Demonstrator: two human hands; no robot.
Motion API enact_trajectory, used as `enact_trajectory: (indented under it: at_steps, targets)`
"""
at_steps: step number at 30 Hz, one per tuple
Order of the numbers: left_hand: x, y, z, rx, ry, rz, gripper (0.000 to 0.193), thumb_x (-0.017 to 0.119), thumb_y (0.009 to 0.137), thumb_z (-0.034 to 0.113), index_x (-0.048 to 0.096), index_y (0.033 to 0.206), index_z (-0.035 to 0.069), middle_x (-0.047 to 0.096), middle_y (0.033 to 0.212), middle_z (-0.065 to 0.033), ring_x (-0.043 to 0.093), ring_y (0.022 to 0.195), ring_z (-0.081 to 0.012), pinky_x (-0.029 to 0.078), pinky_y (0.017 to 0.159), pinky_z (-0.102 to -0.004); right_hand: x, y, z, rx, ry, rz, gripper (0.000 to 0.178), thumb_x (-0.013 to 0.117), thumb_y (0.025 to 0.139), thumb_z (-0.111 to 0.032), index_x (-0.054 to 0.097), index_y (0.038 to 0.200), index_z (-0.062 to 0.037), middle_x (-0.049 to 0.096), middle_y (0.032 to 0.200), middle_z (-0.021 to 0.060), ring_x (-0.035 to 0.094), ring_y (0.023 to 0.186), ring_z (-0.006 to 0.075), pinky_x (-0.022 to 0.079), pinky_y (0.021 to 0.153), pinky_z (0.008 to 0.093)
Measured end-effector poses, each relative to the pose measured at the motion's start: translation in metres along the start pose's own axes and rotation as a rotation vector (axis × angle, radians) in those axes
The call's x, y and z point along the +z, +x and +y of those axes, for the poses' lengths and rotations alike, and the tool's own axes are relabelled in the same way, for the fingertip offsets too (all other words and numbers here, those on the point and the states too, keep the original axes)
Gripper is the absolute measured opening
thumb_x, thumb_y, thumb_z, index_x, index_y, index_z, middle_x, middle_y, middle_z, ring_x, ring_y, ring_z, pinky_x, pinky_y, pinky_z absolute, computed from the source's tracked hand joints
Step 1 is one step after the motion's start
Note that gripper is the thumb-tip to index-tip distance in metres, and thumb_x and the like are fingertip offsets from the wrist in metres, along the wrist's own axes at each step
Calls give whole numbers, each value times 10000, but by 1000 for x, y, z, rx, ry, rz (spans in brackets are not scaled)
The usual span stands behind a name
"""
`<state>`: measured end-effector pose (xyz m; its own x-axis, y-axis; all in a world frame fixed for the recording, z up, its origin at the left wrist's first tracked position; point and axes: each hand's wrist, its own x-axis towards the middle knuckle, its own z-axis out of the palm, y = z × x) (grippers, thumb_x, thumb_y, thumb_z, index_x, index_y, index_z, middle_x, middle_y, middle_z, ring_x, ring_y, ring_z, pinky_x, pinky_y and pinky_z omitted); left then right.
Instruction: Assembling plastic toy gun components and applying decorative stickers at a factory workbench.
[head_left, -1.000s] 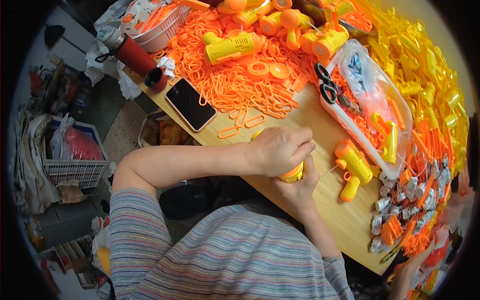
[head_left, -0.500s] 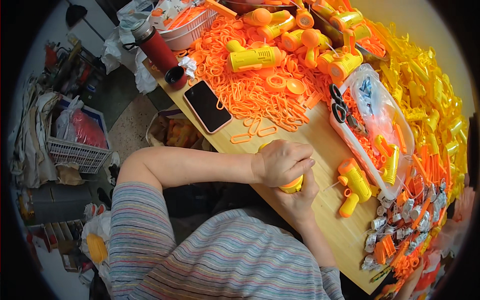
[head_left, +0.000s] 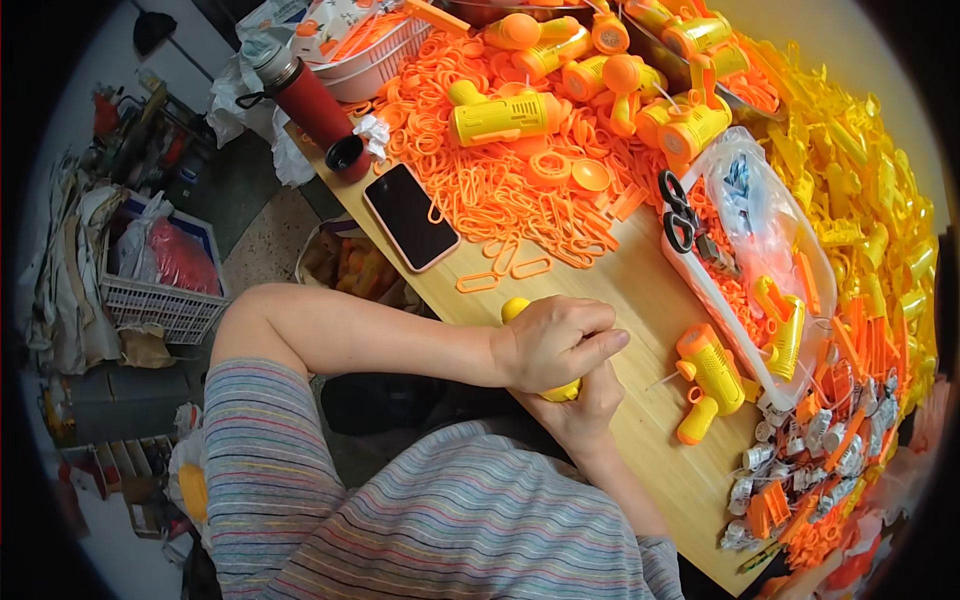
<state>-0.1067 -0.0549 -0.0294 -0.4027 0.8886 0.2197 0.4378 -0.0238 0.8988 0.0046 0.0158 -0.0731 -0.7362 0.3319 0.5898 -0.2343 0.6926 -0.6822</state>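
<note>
Above the table's near edge, both my hands are closed around a yellow plastic toy (head_left: 514, 309), mostly hidden by my fingers. My left hand (head_left: 560, 342) lies over the top in a fist-like grip. Against it from below presses my right hand (head_left: 592, 402), its fingers partly covered. Yellow shows beyond the left wrist and again between the hands. To the right of them lies a yellow and orange toy (head_left: 711, 372) shaped like a hair dryer, with a thin pale wire sticking out.
Orange plastic loops (head_left: 510, 200) heap across the table (head_left: 640, 280). A phone (head_left: 411, 217), a red flask (head_left: 311, 103) and its cup (head_left: 348, 157) line the left edge. At right are scissors (head_left: 678, 212), a white tray (head_left: 722, 325), small wired motors (head_left: 790, 455) and a yellow parts pile (head_left: 850, 180).
Both hands have shifted slightly left and down with the toy still gripped. More of its yellow end shows above my left wrist. The whole view has tilted slightly.
</note>
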Motion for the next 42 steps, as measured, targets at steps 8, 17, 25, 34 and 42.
enact_trajectory:
  at_steps: [8,17,25,34,42]
  targets:
    - [-2,14,3,-97,10,-18,282,567,884,217,535,710,-3,515,638,-164,538,615,-319,410,545,-371,-2,9,0,83,45,21,507,819,620,-151,551,1018,11,613,795,134,633,678,300,506,590,345]
    - [-117,77,-75,172,1218,650,590,709,726,265,495,1246,87,527,1096,-118,496,1047,-288,319,956,-482,-12,-6,6,173,96,53,591,824,639,-88,476,1110,-13,629,922,115,634,778,189,508,715,304]
    - [-185,85,-118,75,1230,518,607,696,744,279,478,1286,113,545,1053,-113,517,1043,-261,324,917,-481,-15,-5,6,181,103,117,529,831,627,-126,524,1042,-12,603,866,123,623,713,239,508,639,320]
    - [-267,112,-171,14,1410,431,582,613,830,198,398,1368,133,449,1345,-119,367,1290,-315,185,1087,-549,-12,-4,4,172,76,106,539,842,613,-154,531,1030,-13,595,860,117,612,701,247,505,630,325]
    - [-198,139,-132,244,1180,247,442,616,764,122,560,1202,108,594,1113,-65,483,1144,-247,338,965,-440,-14,-3,3,183,23,100,555,847,615,-165,526,1043,-14,599,859,115,617,709,243,508,633,324]
